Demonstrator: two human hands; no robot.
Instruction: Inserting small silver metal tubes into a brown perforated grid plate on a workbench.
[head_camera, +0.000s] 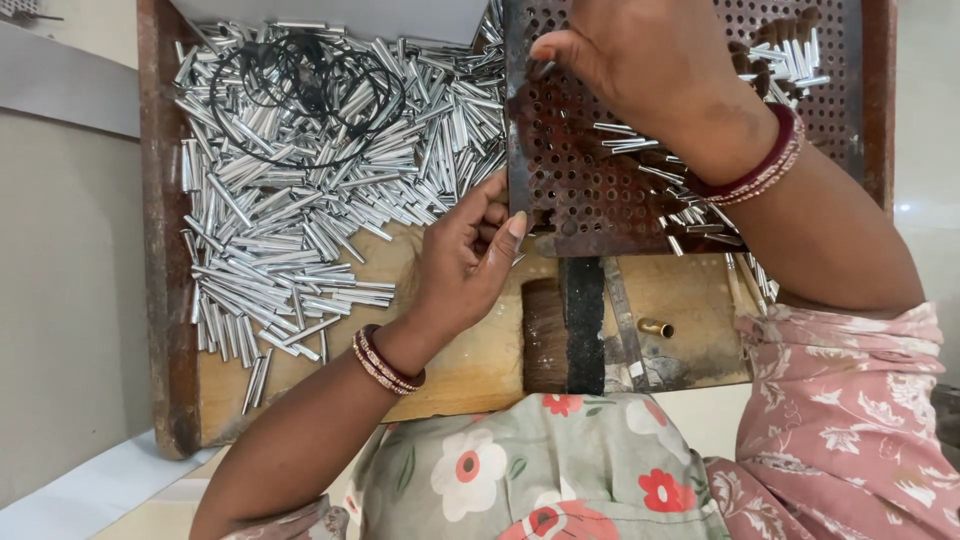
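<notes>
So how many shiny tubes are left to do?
Barely any look placed: the perforated metal plate is mostly empty holes. The right hand works at its top, the left hand steadies its edge. A big pile of silver tubes waits on the wooden tray.

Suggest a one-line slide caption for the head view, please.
Left hand steadies a perforated plate while right hand presses on it, beside heaped silver tubes.

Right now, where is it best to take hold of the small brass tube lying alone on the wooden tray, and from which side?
Take the brass tube from above, pinching its two long sides at mid-length. It lies flat, apart from the silver tubes, with bare wooden tray around it, so fingertips probably fit on both sides. The right hand is on the perforated plate; the left hand is at its edge.
</notes>
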